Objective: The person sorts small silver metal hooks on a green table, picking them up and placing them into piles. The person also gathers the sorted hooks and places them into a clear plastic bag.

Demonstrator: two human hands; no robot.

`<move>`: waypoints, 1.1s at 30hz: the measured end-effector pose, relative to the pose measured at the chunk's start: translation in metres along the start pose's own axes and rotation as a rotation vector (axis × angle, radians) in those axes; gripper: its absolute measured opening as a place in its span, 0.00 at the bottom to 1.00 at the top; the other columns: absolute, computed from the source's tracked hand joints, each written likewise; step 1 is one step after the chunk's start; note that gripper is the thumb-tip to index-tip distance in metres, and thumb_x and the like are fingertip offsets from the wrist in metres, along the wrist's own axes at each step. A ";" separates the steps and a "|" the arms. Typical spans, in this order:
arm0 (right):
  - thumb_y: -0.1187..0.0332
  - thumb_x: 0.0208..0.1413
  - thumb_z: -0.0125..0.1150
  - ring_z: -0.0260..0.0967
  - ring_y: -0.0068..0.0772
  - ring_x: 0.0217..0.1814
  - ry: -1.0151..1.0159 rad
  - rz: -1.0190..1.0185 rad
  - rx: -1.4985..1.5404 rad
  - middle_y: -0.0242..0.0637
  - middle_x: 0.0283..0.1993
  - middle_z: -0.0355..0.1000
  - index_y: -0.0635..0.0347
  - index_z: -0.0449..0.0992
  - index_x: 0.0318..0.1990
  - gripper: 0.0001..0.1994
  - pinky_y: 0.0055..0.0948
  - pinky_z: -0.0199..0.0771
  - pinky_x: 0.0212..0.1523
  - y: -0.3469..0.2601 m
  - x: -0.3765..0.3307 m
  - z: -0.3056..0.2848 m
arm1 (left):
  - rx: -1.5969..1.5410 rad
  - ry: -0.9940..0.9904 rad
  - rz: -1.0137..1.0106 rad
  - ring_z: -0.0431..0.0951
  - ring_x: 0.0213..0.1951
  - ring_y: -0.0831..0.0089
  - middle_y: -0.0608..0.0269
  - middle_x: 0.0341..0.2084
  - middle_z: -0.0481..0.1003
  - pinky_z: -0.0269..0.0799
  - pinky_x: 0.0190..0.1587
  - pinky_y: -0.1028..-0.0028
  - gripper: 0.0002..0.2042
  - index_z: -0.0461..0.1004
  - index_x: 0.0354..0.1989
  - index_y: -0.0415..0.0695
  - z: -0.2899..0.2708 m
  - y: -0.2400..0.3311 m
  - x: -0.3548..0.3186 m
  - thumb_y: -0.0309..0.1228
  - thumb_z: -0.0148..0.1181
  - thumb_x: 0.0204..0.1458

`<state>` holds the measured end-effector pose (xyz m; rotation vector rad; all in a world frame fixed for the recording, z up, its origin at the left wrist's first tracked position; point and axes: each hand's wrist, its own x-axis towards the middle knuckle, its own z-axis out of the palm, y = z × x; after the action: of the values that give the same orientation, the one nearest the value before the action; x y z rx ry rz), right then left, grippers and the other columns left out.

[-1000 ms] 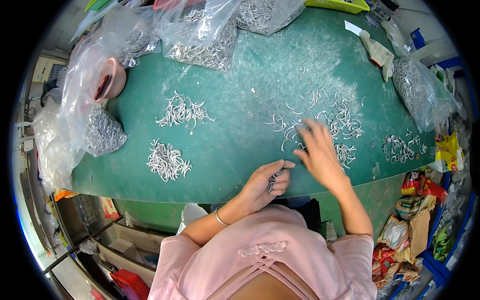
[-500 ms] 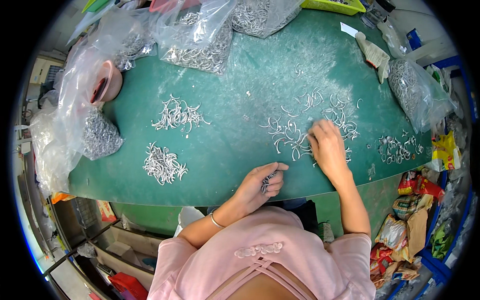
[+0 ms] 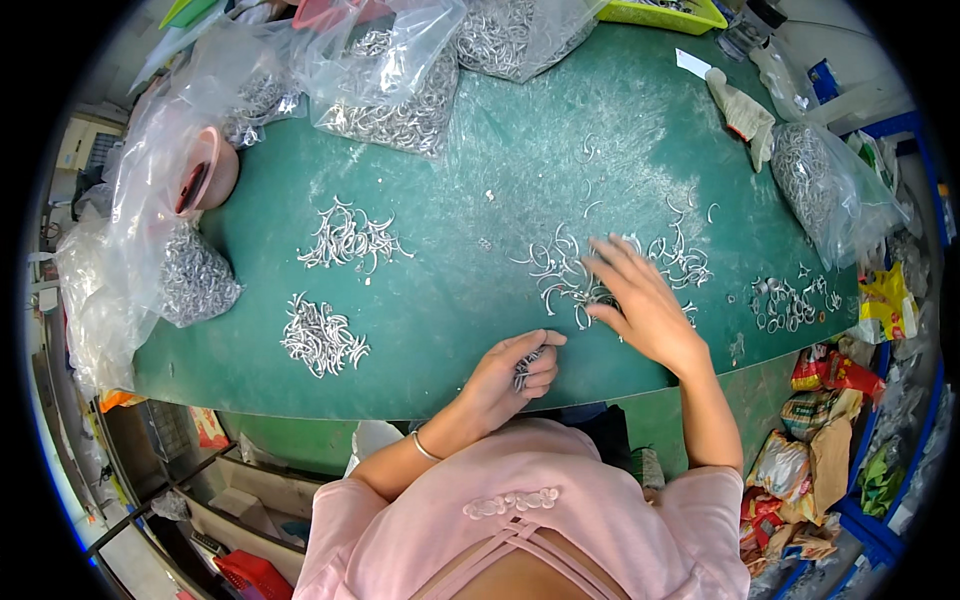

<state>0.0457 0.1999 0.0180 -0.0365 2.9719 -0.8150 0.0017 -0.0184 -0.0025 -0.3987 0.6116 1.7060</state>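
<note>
My left hand [image 3: 500, 385] is closed around a bunch of small curved metal pieces [image 3: 526, 368] near the table's front edge, with the thumb side up. My right hand [image 3: 645, 308] lies spread, palm down, over a loose scatter of silvery crescent-shaped metal pieces [image 3: 552, 258] right of the middle. Its fingers cover part of the scatter, so what lies beneath is hidden. Two denser heaps sit on the left: a far heap [image 3: 350, 238] and a near heap [image 3: 324, 337]. Small metal rings and bits [image 3: 795, 303] lie at the right edge.
The green table [image 3: 450, 270] curves along its front. Clear plastic bags of metal pieces stand at the back [image 3: 390, 120], left [image 3: 200, 275] and right [image 3: 810, 185]. A pink cup [image 3: 222, 172] holds a dark red object. A work glove [image 3: 742, 115] and a yellow-green basket [image 3: 665, 14] lie at the far right.
My right hand has gone from bunched fingers among the pieces to spread fingers, shifting slightly left. Some scattered pieces at its far side have been moved. My left hand keeps its hold.
</note>
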 end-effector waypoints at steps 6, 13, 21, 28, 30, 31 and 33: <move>0.76 0.48 0.61 0.62 0.45 0.58 0.188 0.119 0.321 0.41 0.53 0.68 0.61 0.73 0.46 0.15 0.37 0.60 0.58 0.023 0.009 -0.017 | 0.021 -0.011 0.008 0.52 0.20 0.83 0.73 0.17 0.54 0.50 0.20 0.83 0.12 0.69 0.41 0.38 0.000 0.001 0.000 0.34 0.44 0.63; 0.76 0.47 0.60 0.64 0.48 0.44 0.422 0.056 -0.106 0.42 0.40 0.67 0.64 0.71 0.37 0.08 0.43 0.64 0.46 0.043 0.066 0.014 | 0.026 -0.002 -0.009 0.52 0.20 0.83 0.73 0.18 0.54 0.50 0.20 0.83 0.12 0.69 0.41 0.38 0.004 0.000 0.000 0.34 0.44 0.63; 0.73 0.47 0.62 0.64 0.51 0.40 0.330 0.076 -0.047 0.46 0.35 0.66 0.66 0.68 0.35 0.10 0.43 0.65 0.42 0.040 0.051 0.010 | 0.012 0.012 0.056 0.52 0.20 0.83 0.73 0.18 0.54 0.50 0.20 0.83 0.12 0.69 0.41 0.38 0.008 0.004 0.000 0.34 0.44 0.63; 0.68 0.48 0.64 0.63 0.49 0.39 0.221 0.008 -0.124 0.46 0.34 0.66 0.66 0.68 0.31 0.11 0.42 0.63 0.42 0.050 0.064 -0.002 | 0.011 -0.037 0.063 0.52 0.20 0.82 0.73 0.17 0.54 0.50 0.20 0.83 0.12 0.69 0.41 0.38 0.013 0.005 0.004 0.34 0.43 0.63; 0.68 0.49 0.63 0.63 0.49 0.37 0.210 0.013 -0.105 0.46 0.33 0.66 0.65 0.68 0.29 0.11 0.41 0.63 0.42 0.049 0.064 -0.002 | 0.018 -0.015 0.064 0.52 0.20 0.83 0.73 0.17 0.53 0.49 0.20 0.83 0.12 0.69 0.41 0.39 0.014 0.006 0.003 0.34 0.43 0.63; 0.68 0.49 0.63 0.63 0.49 0.36 0.238 0.023 -0.096 0.46 0.33 0.66 0.65 0.68 0.29 0.10 0.41 0.63 0.42 0.045 0.061 -0.001 | 0.009 -0.036 0.056 0.54 0.20 0.82 0.72 0.18 0.55 0.51 0.21 0.83 0.12 0.70 0.41 0.39 0.013 0.006 0.003 0.34 0.43 0.63; 0.69 0.49 0.62 0.63 0.49 0.35 0.252 0.035 0.036 0.44 0.31 0.66 0.64 0.68 0.28 0.10 0.40 0.64 0.40 0.027 0.052 -0.002 | -0.018 -0.074 0.046 0.57 0.21 0.81 0.71 0.19 0.59 0.55 0.22 0.83 0.12 0.70 0.42 0.38 0.010 0.007 0.003 0.34 0.44 0.63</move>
<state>-0.0068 0.2217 0.0031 0.1286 3.1785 -0.9328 -0.0052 -0.0106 0.0052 -0.3349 0.5551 1.7635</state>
